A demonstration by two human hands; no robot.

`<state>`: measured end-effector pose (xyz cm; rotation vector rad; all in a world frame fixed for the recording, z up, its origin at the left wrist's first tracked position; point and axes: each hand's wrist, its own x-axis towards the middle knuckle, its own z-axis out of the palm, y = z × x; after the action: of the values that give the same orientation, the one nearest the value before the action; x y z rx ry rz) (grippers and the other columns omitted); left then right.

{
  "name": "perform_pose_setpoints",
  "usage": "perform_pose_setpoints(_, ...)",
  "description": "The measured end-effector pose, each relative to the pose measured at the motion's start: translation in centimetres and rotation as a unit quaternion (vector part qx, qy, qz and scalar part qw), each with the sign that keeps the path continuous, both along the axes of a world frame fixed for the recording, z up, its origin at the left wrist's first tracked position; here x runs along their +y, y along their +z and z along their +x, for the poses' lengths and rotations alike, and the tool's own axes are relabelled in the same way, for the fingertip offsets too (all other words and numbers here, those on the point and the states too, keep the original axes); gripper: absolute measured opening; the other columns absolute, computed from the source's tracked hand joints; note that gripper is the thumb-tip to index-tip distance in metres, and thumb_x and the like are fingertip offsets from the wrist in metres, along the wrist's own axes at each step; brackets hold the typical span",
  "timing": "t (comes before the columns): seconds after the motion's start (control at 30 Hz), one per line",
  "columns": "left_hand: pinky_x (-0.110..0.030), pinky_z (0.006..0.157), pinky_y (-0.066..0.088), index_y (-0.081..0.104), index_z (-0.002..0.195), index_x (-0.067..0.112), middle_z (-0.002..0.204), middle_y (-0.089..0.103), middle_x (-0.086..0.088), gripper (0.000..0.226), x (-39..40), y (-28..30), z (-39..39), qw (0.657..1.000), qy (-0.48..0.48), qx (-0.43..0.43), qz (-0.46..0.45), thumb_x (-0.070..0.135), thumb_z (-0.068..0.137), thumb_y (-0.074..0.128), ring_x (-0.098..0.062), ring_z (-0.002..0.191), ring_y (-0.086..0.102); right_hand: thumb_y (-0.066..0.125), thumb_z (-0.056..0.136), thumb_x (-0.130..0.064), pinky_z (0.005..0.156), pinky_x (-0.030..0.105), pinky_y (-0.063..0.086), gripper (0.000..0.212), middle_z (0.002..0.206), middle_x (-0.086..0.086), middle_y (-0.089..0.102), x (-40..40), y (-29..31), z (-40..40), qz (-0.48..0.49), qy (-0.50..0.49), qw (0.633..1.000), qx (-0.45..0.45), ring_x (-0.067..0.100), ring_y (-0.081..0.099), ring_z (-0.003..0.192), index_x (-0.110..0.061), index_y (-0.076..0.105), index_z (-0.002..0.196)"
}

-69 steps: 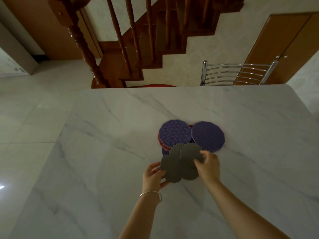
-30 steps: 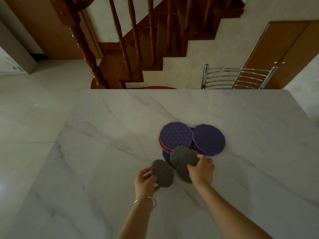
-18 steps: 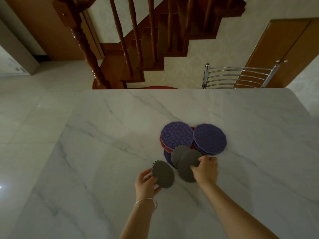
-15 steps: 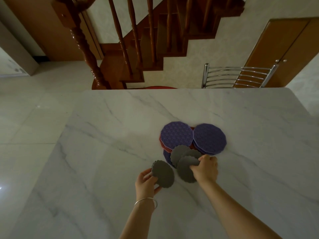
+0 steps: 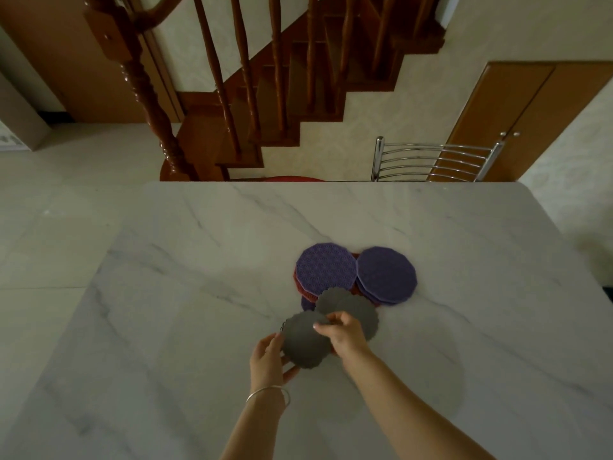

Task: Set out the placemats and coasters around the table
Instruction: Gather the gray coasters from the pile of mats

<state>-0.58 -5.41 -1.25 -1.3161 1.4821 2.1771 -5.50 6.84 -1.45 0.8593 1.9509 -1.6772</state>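
Since a moment ago the right hand [image 5: 345, 333] has slid from the grey pile over to the left, and now it pinches the top edge of the grey coaster [image 5: 303, 340] that the left hand [image 5: 267, 355] holds from below. Both hands are closed on this one coaster, just under the middle of the frame. It is round, so it has no long side. Two more grey coasters [image 5: 351, 308] lie flat on the surface [image 5: 199, 277], touching the held one and just up and to the right of it. Above them, near the middle of the frame, sit the purple placemats [image 5: 386, 273], piled over some red ones. The pile is closer to the right hand. I think the next job is to carry the held coaster away from the pile to a seat spot, and the left hand is nearer the bare left side.
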Motion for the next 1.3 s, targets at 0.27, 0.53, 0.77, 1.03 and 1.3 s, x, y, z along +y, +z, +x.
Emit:
perform_pose_setpoints(0.27, -0.027, 0.042, 0.054, 0.053, 0.089, 0.011, 0.082, 0.061, -0.008, 0.027, 0.1, 0.0, -0.2, 0.998, -0.04, 0.02, -0.048, -0.015, 0.084, 0.048, -0.023, 0.07, 0.061, 0.07, 0.078, -0.02, 0.083, 0.033, 0.047, 0.041, 0.121, 0.007, 0.053, 2.3, -1.0, 0.2, 0.325, 0.12, 0.931, 0.117, 0.023, 0.051, 0.109, -0.017, 0.054, 0.115)
perform_pose_setpoints(0.53, -0.025, 0.04, 0.052, 0.054, 0.098, 0.008, 0.085, 0.063, -0.007, 0.025, -0.9, -0.4, 0.0, 0.999, -0.022, 0.014, -0.028, -0.013, 0.085, 0.049, -0.022, 0.075, 0.061, 0.078, 0.07, -0.022, 0.089, 0.043, 0.046, 0.066, 0.128, 0.015, 0.041, 6.4, -2.0, -1.8, 0.389, 0.141, 0.907, 0.08, 0.034, 0.042, 0.117, -0.012, 0.045, 0.127)
perform_pose_setpoints(0.77, -0.033, 0.057, 0.05, 0.054, 0.099, 0.006, 0.087, 0.062, -0.009, 0.025, -1.2, -0.5, -0.1, 1.0, -0.021, 0.013, -0.006, -0.014, 0.084, 0.05, -0.024, 0.076, 0.061, 0.083, 0.064, -0.02, 0.089, 0.041, 0.045, 0.064, 0.12, 0.017, 0.049, 6.8, -2.5, -2.1, 0.372, 0.121, 0.915, 0.102, 0.035, 0.048, 0.11, -0.01, 0.053, 0.119)
perform_pose_setpoints(1.03, -0.034, 0.058, 0.051, 0.056, 0.099, 0.008, 0.092, 0.062, -0.011, 0.019, -1.6, -0.2, -0.5, 1.0, -0.024, 0.012, -0.004, -0.007, 0.088, 0.051, -0.027, 0.082, 0.062, 0.066, 0.078, -0.006, 0.06, 0.027, 0.041, 0.021, 0.086, 0.004, 0.066, 4.8, -0.6, -0.6, 0.106, -0.084, 0.97, 0.204, 0.016, 0.06, 0.076, -0.026, 0.059, 0.081)
perform_pose_setpoints(1.3, -0.033, 0.059, 0.054, 0.055, 0.106, 0.008, 0.094, 0.064, -0.01, 0.028, -1.5, -0.1, -0.5, 0.998, -0.049, 0.029, -0.019, -0.002, 0.081, 0.065, -0.025, 0.084, 0.064, 0.068, 0.08, -0.007, 0.066, 0.027, 0.048, 0.013, 0.092, 0.007, 0.066, -0.9, -2.4, 0.8, -0.016, -0.003, 0.998, 0.063, 0.019, 0.06, 0.083, -0.015, 0.062, 0.088)
